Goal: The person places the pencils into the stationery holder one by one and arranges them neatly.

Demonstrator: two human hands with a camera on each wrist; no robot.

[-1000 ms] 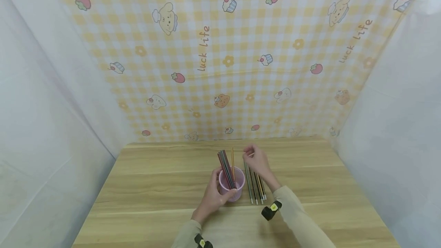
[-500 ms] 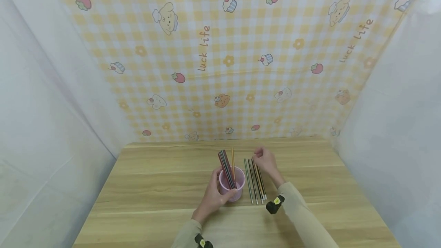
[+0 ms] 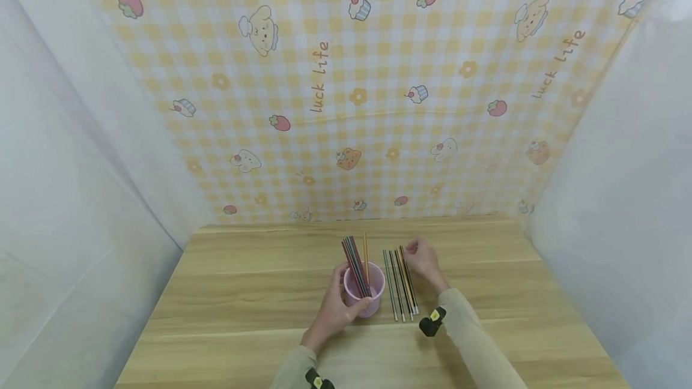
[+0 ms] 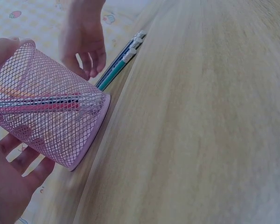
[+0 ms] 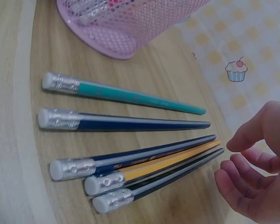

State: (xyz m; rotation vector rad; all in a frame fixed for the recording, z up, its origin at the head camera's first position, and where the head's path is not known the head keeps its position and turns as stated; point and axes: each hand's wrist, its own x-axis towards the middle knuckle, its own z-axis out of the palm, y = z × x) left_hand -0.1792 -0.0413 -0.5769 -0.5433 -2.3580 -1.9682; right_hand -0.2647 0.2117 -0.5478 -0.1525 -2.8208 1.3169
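Backed by checked cloth (image 3: 357,131), toward the counter's (image 3: 243,305) far edge: holding a cup (image 4: 60,130) in the curled left grip (image 3: 335,308), nothing in the loosely parted right grip (image 3: 424,259) by five pencils (image 5: 154,151). Best pinched singly, without tilting the cup.

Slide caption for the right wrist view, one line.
Five pencils lie on a wooden table beside a pink mesh cup, right hand near their eraserless ends.
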